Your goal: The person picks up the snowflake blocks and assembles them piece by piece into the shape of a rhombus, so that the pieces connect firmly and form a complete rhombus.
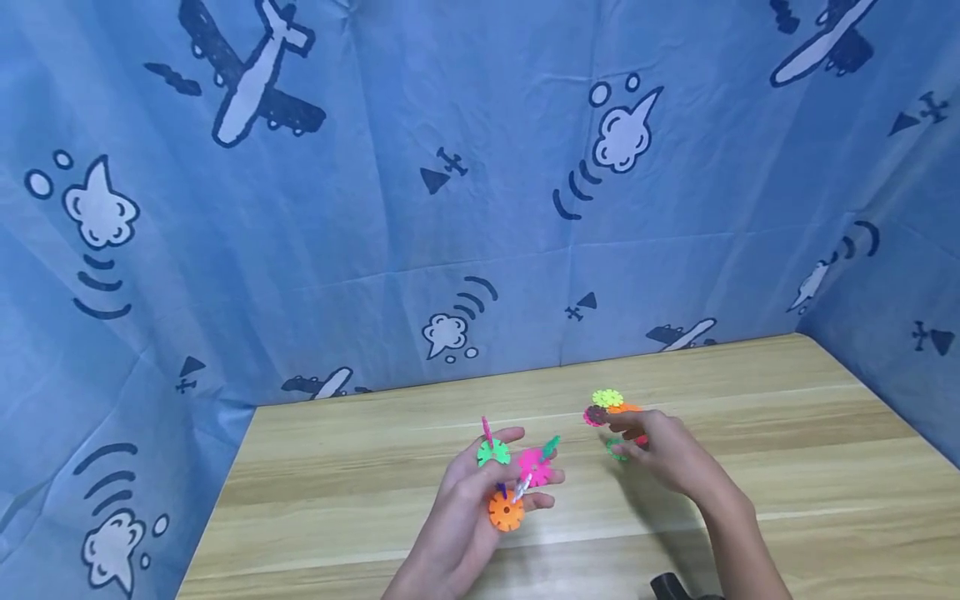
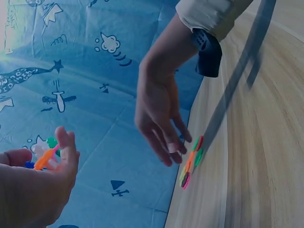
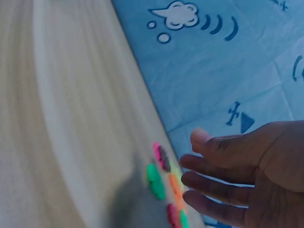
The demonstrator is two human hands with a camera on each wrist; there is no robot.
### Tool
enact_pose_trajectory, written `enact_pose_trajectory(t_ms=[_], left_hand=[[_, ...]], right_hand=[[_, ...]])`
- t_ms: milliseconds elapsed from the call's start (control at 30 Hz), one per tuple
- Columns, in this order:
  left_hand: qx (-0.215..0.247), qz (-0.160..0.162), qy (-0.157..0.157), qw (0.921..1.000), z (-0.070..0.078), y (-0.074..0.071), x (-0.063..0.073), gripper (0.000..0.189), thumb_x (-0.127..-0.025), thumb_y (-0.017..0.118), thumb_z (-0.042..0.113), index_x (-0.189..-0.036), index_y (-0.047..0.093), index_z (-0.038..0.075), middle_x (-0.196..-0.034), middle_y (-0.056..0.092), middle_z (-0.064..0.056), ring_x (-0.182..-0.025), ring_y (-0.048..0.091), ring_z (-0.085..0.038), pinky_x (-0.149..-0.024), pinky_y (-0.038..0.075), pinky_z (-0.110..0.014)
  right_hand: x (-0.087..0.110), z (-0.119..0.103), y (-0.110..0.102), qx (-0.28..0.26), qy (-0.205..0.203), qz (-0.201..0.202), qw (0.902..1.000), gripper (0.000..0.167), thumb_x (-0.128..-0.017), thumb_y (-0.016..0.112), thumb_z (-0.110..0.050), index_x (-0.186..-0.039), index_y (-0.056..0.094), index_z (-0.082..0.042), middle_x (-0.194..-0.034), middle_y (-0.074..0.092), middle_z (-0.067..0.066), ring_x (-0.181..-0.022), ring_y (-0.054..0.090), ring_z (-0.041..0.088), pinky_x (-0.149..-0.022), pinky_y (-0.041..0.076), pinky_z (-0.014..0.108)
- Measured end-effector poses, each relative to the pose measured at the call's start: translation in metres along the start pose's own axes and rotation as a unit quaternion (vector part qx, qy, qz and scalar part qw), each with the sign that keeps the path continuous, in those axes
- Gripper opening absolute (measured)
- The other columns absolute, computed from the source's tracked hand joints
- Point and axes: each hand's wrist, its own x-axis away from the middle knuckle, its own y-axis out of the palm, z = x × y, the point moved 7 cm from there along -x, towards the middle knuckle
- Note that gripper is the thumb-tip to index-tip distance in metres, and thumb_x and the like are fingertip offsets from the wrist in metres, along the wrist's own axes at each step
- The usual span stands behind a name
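Observation:
My left hand (image 1: 467, 498) grips a cluster of slotted plastic discs joined together. A green disc (image 1: 493, 452), a pink disc (image 1: 535, 468) and an orange disc (image 1: 506, 511) face up in it; teal, white, blue and magenta discs stand edge-on. Over a group of loose discs is my right hand (image 1: 663, 450), its fingers relaxed and nothing held. That group has a yellow disc (image 1: 607, 398), a dark disc (image 1: 597, 414) over a pink one, and orange, red and green discs (image 3: 155, 181). In the right wrist view, a gap shows between fingertips and tabletop.
The wooden table (image 1: 337, 475) meets a blue printed curtain (image 1: 480, 208) at the back and on both sides. A black object (image 1: 670, 586) shows at the bottom edge, by the right forearm. A black band (image 2: 207, 52) circles the right wrist.

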Motion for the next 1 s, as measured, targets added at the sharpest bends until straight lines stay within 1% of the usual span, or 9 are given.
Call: enact_pose_trajectory(t_ms=[133,233,300,400,533,600,733,833,1000], left_hand=[[0.014,0.000,-0.008,0.9999,-0.003,0.000,0.001,0.051,-0.103,0.052,0.008,-0.151,0.037,0.003,-0.139,0.064,-0.022,-0.115,0.076,-0.029,-0.092,0.065,-0.037],[0.021,-0.001,-0.016,0.9997,-0.004,0.002,0.001,0.047,-0.106,0.052,0.015,-0.150,0.040,0.007,-0.137,0.066,-0.019,-0.115,0.076,-0.030,-0.093,0.065,-0.042],[0.021,-0.004,-0.023,0.9995,-0.005,0.003,0.002,0.044,-0.108,0.050,0.022,-0.150,0.042,0.010,-0.138,0.066,-0.017,-0.116,0.075,-0.030,-0.094,0.065,-0.046],[0.015,-0.012,-0.037,0.9992,-0.007,0.004,0.003,0.047,-0.110,0.045,0.035,-0.151,0.042,0.012,-0.143,0.064,-0.017,-0.121,0.072,-0.029,-0.095,0.063,-0.047],[0.003,-0.019,-0.051,0.9985,-0.009,0.004,0.004,0.055,-0.111,0.041,0.046,-0.151,0.044,0.009,-0.148,0.061,-0.016,-0.122,0.070,-0.026,-0.095,0.063,-0.046],[-0.002,-0.020,-0.055,0.9983,-0.009,0.004,0.004,0.057,-0.111,0.040,0.049,-0.150,0.045,0.008,-0.149,0.060,-0.016,-0.122,0.069,-0.025,-0.094,0.063,-0.044],[-0.007,-0.024,-0.057,0.9981,-0.011,0.003,0.004,0.057,-0.112,0.039,0.048,-0.150,0.046,0.006,-0.151,0.058,-0.016,-0.121,0.069,-0.024,-0.092,0.064,-0.041],[-0.012,-0.025,-0.057,0.9980,-0.012,0.002,0.004,0.059,-0.112,0.038,0.047,-0.150,0.047,0.004,-0.152,0.056,-0.016,-0.120,0.069,-0.024,-0.091,0.063,-0.039],[-0.019,-0.023,-0.061,0.9977,-0.013,0.002,0.003,0.060,-0.112,0.038,0.046,-0.151,0.048,0.001,-0.151,0.056,-0.017,-0.119,0.069,-0.023,-0.090,0.063,-0.037]], right_hand=[[-0.004,0.012,0.009,0.015,0.015,-0.002,0.9998,0.045,-0.087,0.085,-0.002,-0.129,0.071,0.009,-0.120,0.076,0.024,-0.097,0.073,0.031,-0.080,0.065,0.042],[-0.007,0.017,0.015,0.024,0.009,-0.002,0.9997,0.040,-0.082,0.087,0.003,-0.119,0.074,0.009,-0.105,0.077,0.018,-0.086,0.067,0.025,-0.074,0.061,0.036],[-0.008,0.020,0.018,0.027,0.011,0.002,0.9996,0.035,-0.081,0.088,0.005,-0.113,0.074,0.007,-0.098,0.075,0.013,-0.084,0.065,0.023,-0.073,0.060,0.035],[-0.008,0.024,0.023,0.016,0.035,-0.001,0.9993,0.029,-0.082,0.086,0.006,-0.107,0.070,0.004,-0.091,0.071,0.008,-0.083,0.064,0.020,-0.073,0.058,0.034],[-0.006,0.028,0.027,0.003,0.058,-0.003,0.9983,0.021,-0.088,0.081,0.005,-0.102,0.066,0.000,-0.090,0.070,0.006,-0.087,0.065,0.019,-0.077,0.058,0.035],[-0.005,0.026,0.029,-0.001,0.050,-0.004,0.9987,0.021,-0.090,0.081,0.002,-0.105,0.067,-0.001,-0.093,0.070,0.005,-0.089,0.065,0.019,-0.078,0.058,0.036],[-0.005,0.020,0.034,-0.013,0.032,-0.016,0.9993,0.030,-0.091,0.084,-0.007,-0.116,0.068,-0.001,-0.102,0.070,0.006,-0.096,0.065,0.020,-0.085,0.059,0.040],[-0.006,0.017,0.038,-0.008,0.032,-0.020,0.9992,0.031,-0.089,0.087,-0.010,-0.113,0.068,-0.002,-0.103,0.069,0.006,-0.097,0.064,0.021,-0.087,0.059,0.042],[-0.007,0.016,0.041,0.003,0.053,-0.016,0.9984,0.030,-0.086,0.087,-0.004,-0.105,0.064,-0.005,-0.095,0.065,0.004,-0.090,0.058,0.019,-0.079,0.055,0.035]])
